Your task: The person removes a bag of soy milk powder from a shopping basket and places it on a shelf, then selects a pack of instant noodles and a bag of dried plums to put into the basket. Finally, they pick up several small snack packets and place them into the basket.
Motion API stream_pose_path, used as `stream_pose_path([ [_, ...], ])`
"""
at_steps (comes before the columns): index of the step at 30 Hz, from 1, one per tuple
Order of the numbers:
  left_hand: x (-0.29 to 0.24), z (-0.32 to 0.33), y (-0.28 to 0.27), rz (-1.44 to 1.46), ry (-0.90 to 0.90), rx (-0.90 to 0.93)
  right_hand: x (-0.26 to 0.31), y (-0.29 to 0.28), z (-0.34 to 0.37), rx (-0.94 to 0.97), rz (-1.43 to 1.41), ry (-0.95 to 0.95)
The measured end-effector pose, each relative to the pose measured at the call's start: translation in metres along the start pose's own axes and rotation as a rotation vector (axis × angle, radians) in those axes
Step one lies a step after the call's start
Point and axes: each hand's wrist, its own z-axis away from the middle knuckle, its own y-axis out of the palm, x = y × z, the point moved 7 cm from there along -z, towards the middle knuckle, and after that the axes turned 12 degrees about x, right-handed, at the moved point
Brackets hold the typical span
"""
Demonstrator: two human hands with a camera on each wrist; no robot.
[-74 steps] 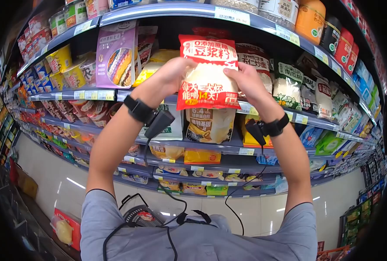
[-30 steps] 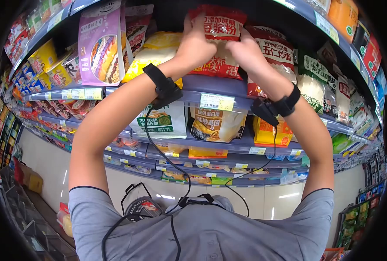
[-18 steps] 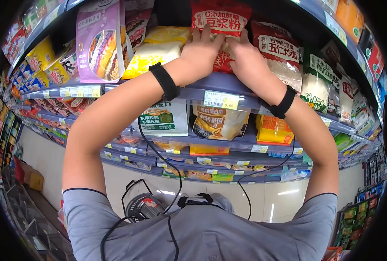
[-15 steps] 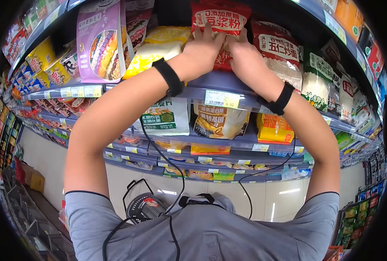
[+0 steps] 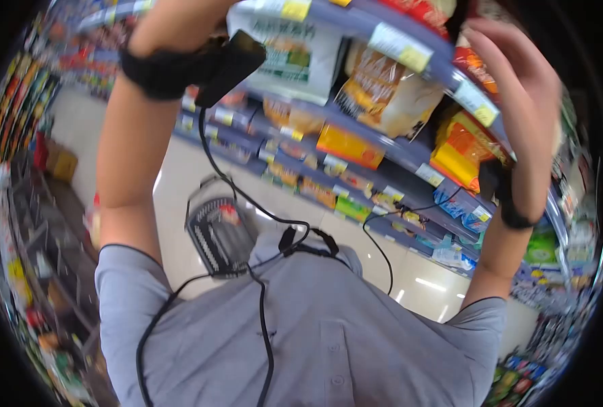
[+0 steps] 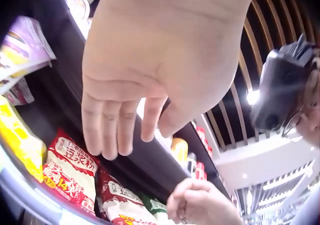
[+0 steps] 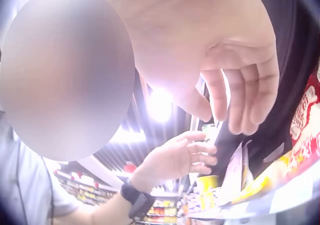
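Observation:
A red and white bag of soy milk powder leans upright on the shelf in the left wrist view, with nothing gripping it. My left hand hangs in front of the shelf, fingers loosely extended and holding nothing; in the head view it is mostly cut off at the top. On the right of the head view, my right hand is raised before the shelf edge, blurred. The right wrist view shows its fingers loosely bent and bare. A dark red and white bag stands just right of the soy milk powder.
A yellow bag and a purple pouch stand to the left on the same shelf. Lower shelves hold a brown and cream pouch and yellow packs. A dark basket sits on the floor; black cables hang from the wrists.
Both hands have let go of the soy milk powder bag and moved apart, away from the shelf. The bag stays on the shelf. The head view has tilted and swung downward.

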Motion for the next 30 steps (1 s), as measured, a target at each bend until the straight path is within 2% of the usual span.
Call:
stream_pose_path([
  [1, 0.001, 0.025, 0.003, 0.134, 0.054, -0.074, 0.012, 0.006, 0.026, -0.032, -0.128, 0.019],
  [3, 0.002, 0.091, 0.027, 0.456, -0.182, -0.166, 0.0, 0.029, 0.081, 0.15, -0.311, 0.066],
  [4, 0.045, 0.154, 0.037, 0.114, -0.319, -0.088, -0.009, 0.05, 0.104, 0.292, -0.433, 0.072],
  [5, 0.039, 0.169, 0.067, 0.529, -0.225, -0.139, -0.02, 0.075, 0.123, 0.432, -0.556, 0.077],
  [7, 0.081, 0.265, 0.134, 0.944, -0.542, -0.285, -0.055, 0.141, 0.162, 0.606, -0.684, 0.214],
  [9, 0.116, 0.384, 0.218, 1.166, -0.875, -0.672, -0.1, 0.217, 0.201, 0.7, -0.84, 0.493],
  [10, 0.123, 0.453, 0.267, 1.178, -1.113, -0.795, -0.123, 0.256, 0.22, 0.711, -0.891, 0.537],
  [11, 0.12, 0.528, 0.316, 1.118, -1.381, -0.901, -0.15, 0.295, 0.24, 0.719, -0.938, 0.584],
  [12, 0.105, 0.605, 0.365, 1.038, -1.676, -0.891, -0.18, 0.334, 0.265, 0.709, -0.941, 0.698],
  [13, 0.09, 0.692, 0.419, 0.917, -1.813, -0.777, -0.206, 0.365, 0.288, 0.699, -0.932, 0.804],
  [14, 0.053, 0.731, 0.453, 0.87, -1.935, -1.031, -0.216, 0.389, 0.298, 0.72, -0.934, 0.788],
  [15, 0.013, 0.762, 0.49, 0.958, -1.999, -1.275, -0.231, 0.41, 0.316, 0.687, -0.947, 0.979],
  [16, -0.028, 0.797, 0.533, 1.106, -2.044, -1.397, -0.245, 0.429, 0.336, 0.65, -0.947, 1.17],
  [17, -0.07, 0.832, 0.575, 1.256, -2.111, -1.315, -0.255, 0.452, 0.346, 0.673, -0.94, 1.149],
  [18, -0.111, 0.864, 0.619, 1.424, -2.214, -1.309, -0.266, 0.477, 0.37, 0.584, -1.181, 1.383],
  [19, -0.139, 0.971, 0.714, 1.14, -2.089, -0.592, -0.267, 0.499, 0.389, 0.478, -1.41, 1.622],
  [20, -0.169, 0.894, 0.665, 1.364, -2.3, -0.893, -0.268, 0.52, 0.39, 0.519, -1.389, 1.611],
  [21, -0.191, 0.866, 0.642, 1.374, -2.554, -1.297, -0.263, 0.543, 0.397, 0.392, -1.461, 1.756],
  [22, -0.195, 0.863, 0.64, 1.36, -2.512, -1.293, -0.256, 0.564, 0.41, 0.247, -1.517, 1.91],
  [25, -0.179, 0.849, 0.615, 1.338, -2.308, -1.222, -0.242, 0.646, 0.422, 0.26, -1.368, 1.894],
  [26, -0.172, 0.854, 0.615, 1.334, -2.264, -1.166, -0.236, 0.678, 0.43, 0.404, -1.301, 1.879],
  [27, -0.165, 0.862, 0.617, 1.356, -2.263, -1.18, -0.22, 0.702, 0.431, 0.417, -1.278, 1.881],
  [29, -0.147, 0.883, 0.626, 1.389, -2.332, -1.074, -0.18, 0.759, 0.435, 0.82, -1.117, 1.675],
  [30, -0.137, 0.9, 0.642, 1.404, -2.357, -1.053, -0.163, 0.785, 0.438, 0.833, -1.093, 1.68],
])
